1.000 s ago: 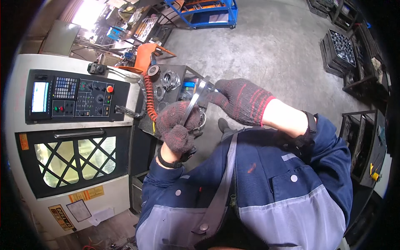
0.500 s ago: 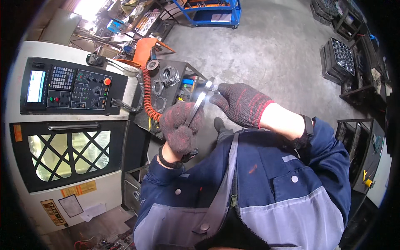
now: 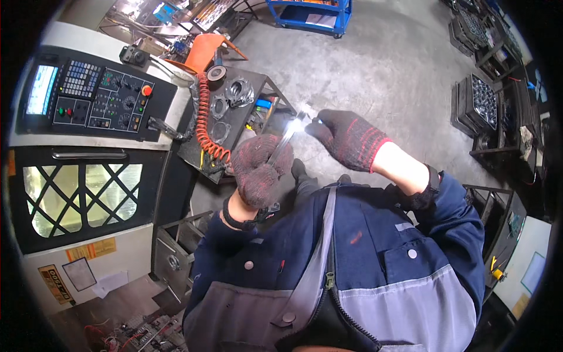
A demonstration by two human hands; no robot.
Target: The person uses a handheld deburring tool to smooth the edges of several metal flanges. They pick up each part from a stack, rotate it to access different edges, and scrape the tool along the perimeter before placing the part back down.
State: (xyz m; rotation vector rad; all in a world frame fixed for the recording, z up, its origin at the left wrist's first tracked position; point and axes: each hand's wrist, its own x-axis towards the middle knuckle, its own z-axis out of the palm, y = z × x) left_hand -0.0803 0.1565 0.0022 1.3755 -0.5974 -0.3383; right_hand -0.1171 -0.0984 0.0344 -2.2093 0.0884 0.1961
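Observation:
My left hand (image 3: 264, 170), in a dark knitted glove with red flecks, is closed around a thin, shiny metal part (image 3: 284, 144) seen edge-on. It slants up and away from my palm; bright glare hides its far end and full shape. My right hand (image 3: 352, 139), gloved the same way, is beside that far end with its fingers pinched together. A small dark thing may be at the fingertips, too small to name. Whether these fingertips touch the metal part cannot be made out.
At left stands a machine with a control panel (image 3: 97, 97) and a windowed door (image 3: 82, 199). A dark table (image 3: 252, 82) beyond my left hand bears metal rings (image 3: 237, 91), an angle grinder (image 3: 217, 71) and an orange coiled hose (image 3: 202, 117). Crates of parts (image 3: 481, 102) stand at right.
The metal part has turned slightly and its far end glares more brightly. My right hand has shifted a little right of it. The whole view has swung slightly.

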